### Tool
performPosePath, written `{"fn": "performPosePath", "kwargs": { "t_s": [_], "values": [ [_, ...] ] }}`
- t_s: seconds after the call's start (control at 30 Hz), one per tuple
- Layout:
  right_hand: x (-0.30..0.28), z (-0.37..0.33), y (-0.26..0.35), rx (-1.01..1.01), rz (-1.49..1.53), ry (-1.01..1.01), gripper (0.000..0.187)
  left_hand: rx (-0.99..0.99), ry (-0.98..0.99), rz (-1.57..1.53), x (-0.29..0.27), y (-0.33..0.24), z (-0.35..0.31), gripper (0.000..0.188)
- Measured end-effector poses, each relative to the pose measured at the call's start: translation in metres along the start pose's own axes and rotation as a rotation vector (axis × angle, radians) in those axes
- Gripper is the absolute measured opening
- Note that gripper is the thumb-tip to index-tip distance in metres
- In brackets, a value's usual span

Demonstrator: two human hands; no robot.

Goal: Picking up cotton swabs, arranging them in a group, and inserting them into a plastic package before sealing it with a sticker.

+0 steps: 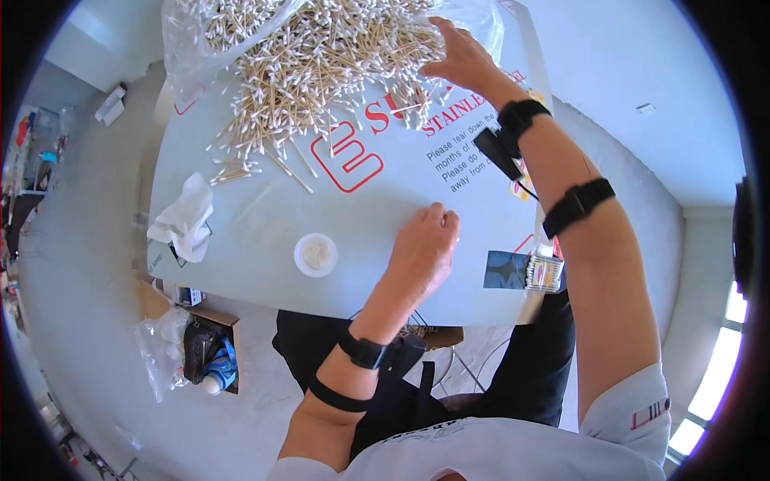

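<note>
A large heap of cotton swabs (321, 60) with pale wooden sticks spills from a clear plastic bag (188, 48) over the far part of the table (265, 280). At the heap's right edge is my right hand (465, 60), thumb and fingers apart around its border, with nothing seen gripped. My left hand (425, 248) rests closed over the near middle of the table, knuckles up; its curled fingers hide whatever they hold. Left of it stands a small round white tub (315, 255) with something pale inside. A few loose swabs (293, 170) lie in front of the heap.
A crumpled white tissue (186, 218) lies at the table's left edge. Near the right front corner sits a small clear pack of swabs (545, 273) beside a dark blue patterned card (506, 269). Below the table's left side, an open cardboard box (228, 317) holds a bottle and a dark pouch.
</note>
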State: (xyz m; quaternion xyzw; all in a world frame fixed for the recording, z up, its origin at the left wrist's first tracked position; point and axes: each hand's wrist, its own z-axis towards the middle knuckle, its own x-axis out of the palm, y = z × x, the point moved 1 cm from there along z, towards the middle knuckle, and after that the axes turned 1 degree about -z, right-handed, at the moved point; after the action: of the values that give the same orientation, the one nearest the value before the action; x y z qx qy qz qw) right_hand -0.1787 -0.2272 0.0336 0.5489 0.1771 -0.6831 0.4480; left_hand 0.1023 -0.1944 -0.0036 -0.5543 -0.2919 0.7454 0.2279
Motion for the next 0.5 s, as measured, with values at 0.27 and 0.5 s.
{"fn": "performPosePath", "kwargs": {
  "t_s": [0.27, 0.5],
  "values": [
    [0.023, 0.025, 0.003, 0.050, -0.060, 0.020, 0.039, -0.027, 0.151, -0.040, -0.006, -0.001, 0.003, 0.022],
    [-0.018, -0.023, 0.036, -0.064, 0.021, -0.062, 0.029, -0.014, 0.138, -0.024, -0.007, 0.000, 0.001, 0.023]
  ]
}}
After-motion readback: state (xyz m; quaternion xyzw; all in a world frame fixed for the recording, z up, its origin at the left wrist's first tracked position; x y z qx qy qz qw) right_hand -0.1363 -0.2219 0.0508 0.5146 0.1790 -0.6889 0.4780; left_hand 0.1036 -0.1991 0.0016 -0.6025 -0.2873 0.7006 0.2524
